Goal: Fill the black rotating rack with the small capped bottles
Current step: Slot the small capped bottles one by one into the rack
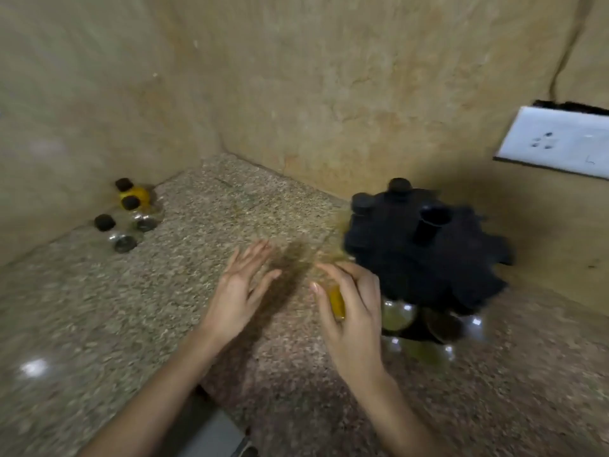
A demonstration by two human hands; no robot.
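The black rotating rack (425,249) stands on the speckled stone counter (164,308) at the right, blurred, with black caps showing at its top and glass bottles (397,316) in its lower tier. My right hand (352,311) grips a small bottle with yellow contents (336,301) just left of the rack. My left hand (242,288) hovers beside it, fingers straight and spread, holding nothing. Three black-capped bottles (131,197) stand by the left wall, one of them yellow.
Stone walls meet in a corner behind the counter. A white socket plate (557,143) sits on the right wall above the rack, with a cable running up from it. The counter's front edge (217,407) lies between my forearms.
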